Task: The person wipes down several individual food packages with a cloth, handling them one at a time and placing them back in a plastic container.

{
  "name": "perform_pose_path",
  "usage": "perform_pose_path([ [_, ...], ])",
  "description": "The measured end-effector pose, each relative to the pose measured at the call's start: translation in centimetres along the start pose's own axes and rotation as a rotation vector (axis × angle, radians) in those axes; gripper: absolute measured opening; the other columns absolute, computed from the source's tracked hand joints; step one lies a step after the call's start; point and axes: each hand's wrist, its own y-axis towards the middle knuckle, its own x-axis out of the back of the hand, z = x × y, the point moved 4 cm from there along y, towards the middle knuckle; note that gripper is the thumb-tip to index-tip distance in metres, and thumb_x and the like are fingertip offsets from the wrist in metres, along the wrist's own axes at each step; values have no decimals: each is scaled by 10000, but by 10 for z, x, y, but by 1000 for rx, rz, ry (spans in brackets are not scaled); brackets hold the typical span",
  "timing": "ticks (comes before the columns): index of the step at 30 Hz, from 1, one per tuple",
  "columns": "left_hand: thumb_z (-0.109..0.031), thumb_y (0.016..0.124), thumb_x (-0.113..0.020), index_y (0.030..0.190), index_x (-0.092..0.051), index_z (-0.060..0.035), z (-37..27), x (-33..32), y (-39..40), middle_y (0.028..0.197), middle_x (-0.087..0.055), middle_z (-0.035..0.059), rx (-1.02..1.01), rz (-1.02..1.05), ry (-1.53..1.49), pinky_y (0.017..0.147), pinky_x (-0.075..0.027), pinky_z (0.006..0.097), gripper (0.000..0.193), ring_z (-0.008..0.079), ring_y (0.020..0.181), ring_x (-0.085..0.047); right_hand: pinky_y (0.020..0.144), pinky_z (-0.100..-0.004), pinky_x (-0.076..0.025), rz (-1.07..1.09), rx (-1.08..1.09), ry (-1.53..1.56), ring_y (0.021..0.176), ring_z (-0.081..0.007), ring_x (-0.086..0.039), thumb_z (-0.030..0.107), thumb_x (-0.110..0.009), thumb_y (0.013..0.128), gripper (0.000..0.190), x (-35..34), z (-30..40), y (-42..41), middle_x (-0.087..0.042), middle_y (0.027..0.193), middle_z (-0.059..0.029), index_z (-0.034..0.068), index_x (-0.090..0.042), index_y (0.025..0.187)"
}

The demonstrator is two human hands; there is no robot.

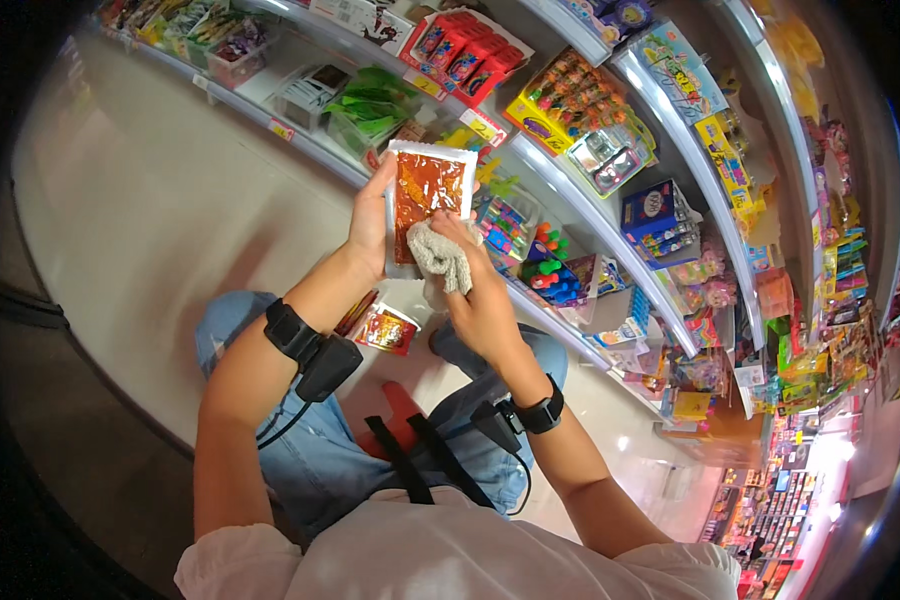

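Observation:
My left hand [367, 225] grips a flat sealed pouch [431, 180] by its left edge. The pouch has a silvery border and a clear face with a reddish-orange filling behind it. In my right hand [476, 292] is a bunched greyish-white cloth [439, 255], pressed against the lower right of the pouch's face. The cloth covers that corner. Below the pouch, on the floor between my knees, lie red and yellow printed packets [384, 330], partly hidden by my left forearm.
Shop shelves [570, 202] curve along the front and right, packed with small goods. A red display box [465, 56] and a clear bin with green packets [371, 109] stand on them. Pale floor [142, 180] spreads to the left. Something red [397, 412] shows between my legs.

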Motion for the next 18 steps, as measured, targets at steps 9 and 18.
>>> perform_pose_path([
  [9,-397,872,-410,1113,-508,-72,31,13,-10,1083,-557,108,250,-114,-195,893,-404,391,417,240,975,-546,1048,-408,-187,-173,6,-116,1260,-308,-266,-129,-477,641,586,0,-30,13,-398,1278,-139,46,-411,1196],
  [18,-258,763,-509,1036,-503,-34,31,55,-15,887,-586,131,394,-366,188,642,-509,407,353,281,738,-608,765,-290,-435,-250,-385,31,887,-202,-580,95,-504,834,323,3,-111,1,-589,994,-158,27,-464,1147],
])
